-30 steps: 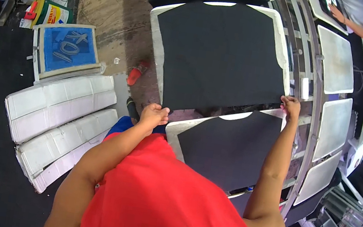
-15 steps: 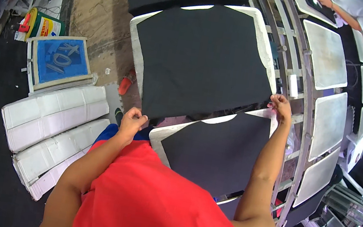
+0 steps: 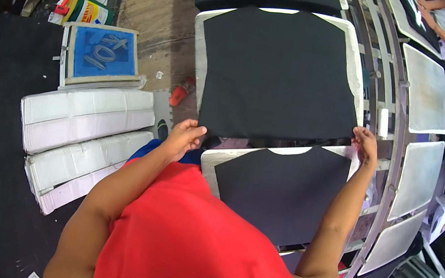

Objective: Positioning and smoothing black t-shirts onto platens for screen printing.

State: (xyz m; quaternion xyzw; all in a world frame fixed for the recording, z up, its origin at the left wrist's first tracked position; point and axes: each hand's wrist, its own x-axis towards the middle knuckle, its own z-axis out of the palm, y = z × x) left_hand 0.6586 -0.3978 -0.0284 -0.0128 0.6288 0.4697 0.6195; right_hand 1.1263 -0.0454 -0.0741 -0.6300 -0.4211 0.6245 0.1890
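The left hand pinches the near left corner of a black shirt and the right hand pinches its near right corner. The shirt lies flat on a white board, just beyond another board with black cloth.

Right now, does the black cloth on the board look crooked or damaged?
Nothing stands out. The black cloth lies flat on its white board; the left hand and right hand grip its near hem.
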